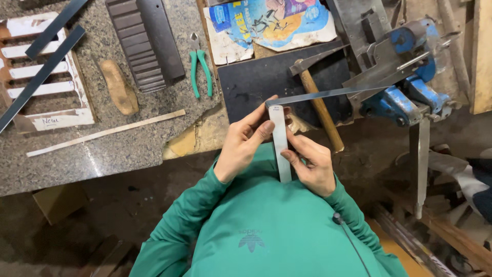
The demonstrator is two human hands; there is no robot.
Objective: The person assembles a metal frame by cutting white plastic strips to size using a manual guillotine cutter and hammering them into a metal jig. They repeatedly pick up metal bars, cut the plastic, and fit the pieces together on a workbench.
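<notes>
Two bare hands met over a bent metal strip (280, 146) just in front of the person's green sweatshirt (266, 225). The left hand (241, 146) pinched the strip's near leg from the left, thumb pressed on its flat face close to the corner and fingers curled behind. The right hand (310, 164) closed on the same leg from the right and lower down, fingertips against its edge. This leg ran from the corner straight down toward the person's chest, where its lower end lay against the sweatshirt. From the corner the strip's other leg stretched right and slightly upward to a blue bench vise (405, 77); its far end seemed to sit between the vise plates, though the clutter there made that hard to confirm.

Under the long leg lay a hammer (318, 102) with a wooden handle, its head resting on a dark board (256, 82). Left of the board, on the speckled stone worktop (102, 149), lay green-handled pliers (201, 72), a ribbed dark bar (146, 43), a thin pale strip of wood (105, 133) and a white slatted frame (41, 77) crossed by dark flat bars (43, 72). A crumpled printed sheet (271, 23) lay behind the board.
</notes>
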